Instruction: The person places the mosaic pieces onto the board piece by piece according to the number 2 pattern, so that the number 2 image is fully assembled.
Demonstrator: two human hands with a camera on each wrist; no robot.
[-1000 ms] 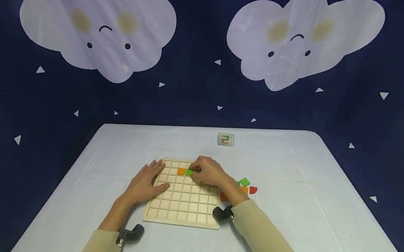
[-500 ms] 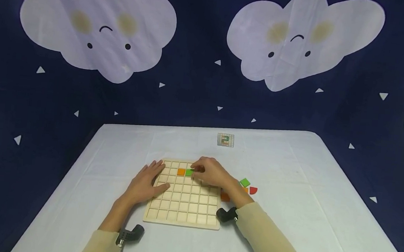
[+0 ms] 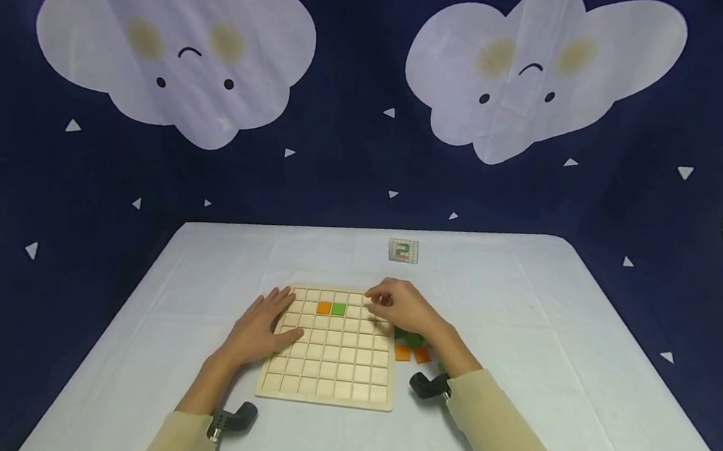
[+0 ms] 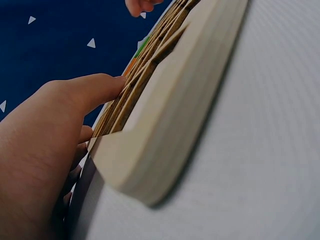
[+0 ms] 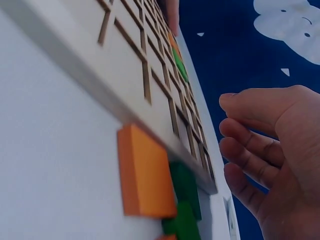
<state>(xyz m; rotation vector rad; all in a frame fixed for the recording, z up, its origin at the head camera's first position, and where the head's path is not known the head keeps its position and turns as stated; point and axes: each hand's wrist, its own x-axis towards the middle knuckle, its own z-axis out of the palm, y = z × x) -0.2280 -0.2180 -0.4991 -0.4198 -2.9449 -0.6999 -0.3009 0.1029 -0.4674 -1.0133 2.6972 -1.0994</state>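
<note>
A pale wooden grid board (image 3: pixel 329 371) lies on the white-covered table. In its second row from the far side sit an orange square tile (image 3: pixel 324 307) and, right beside it, a green square tile (image 3: pixel 338 309). My left hand (image 3: pixel 258 329) rests on the board's left edge, fingers extended and thumb reaching over the grid. Above the board's far right part is my right hand (image 3: pixel 404 307), its fingers loosely bent. The right wrist view shows nothing between the thumb and fingers of that hand (image 5: pixel 272 137).
Orange tiles (image 3: pixel 402 352) and green pieces (image 3: pixel 413 339) lie just right of the board, partly hidden by the right forearm. A small patterned card (image 3: pixel 403 250) is on the table (image 3: pixel 554 331) beyond the board. A dark cloth with clouds (image 3: pixel 347 108) hangs behind.
My right hand has let go of the green tile, which stays in the grid, and has moved right. My left hand stays put.
</note>
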